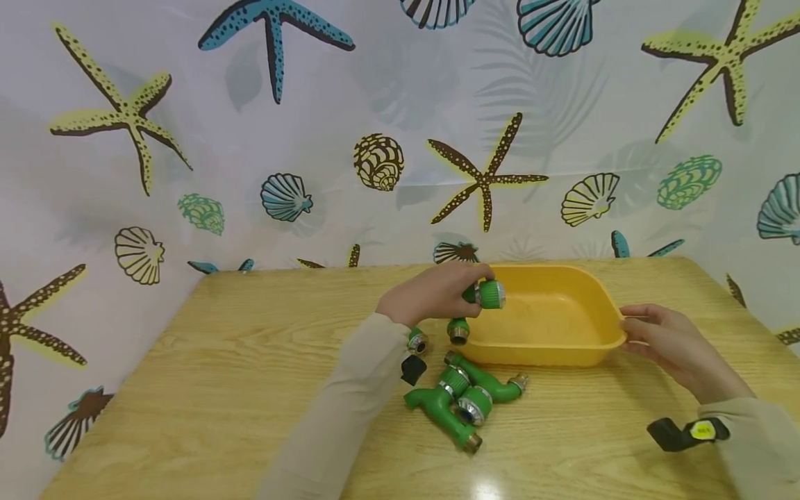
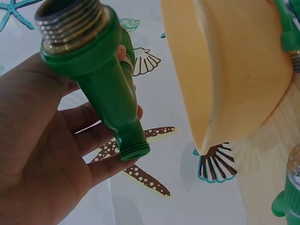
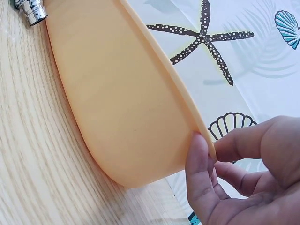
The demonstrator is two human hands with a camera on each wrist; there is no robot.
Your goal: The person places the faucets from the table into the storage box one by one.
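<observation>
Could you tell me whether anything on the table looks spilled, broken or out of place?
Nothing stands out. The green fittings lie in a loose heap in front of the yellow tub, which sits flat and looks empty. The left hand holds one fitting at the tub's rim, and the right hand pinches its far edge.

On the table (image 1: 219,389) before me a few green fittings (image 1: 465,399) lay clustered; behind the table hung a curtain (image 1: 250,173) printed with starfish and shells.

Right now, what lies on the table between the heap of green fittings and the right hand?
In the head view, only bare wooden table lies between the green fittings and the right hand, with the yellow basin just behind that stretch.
</observation>
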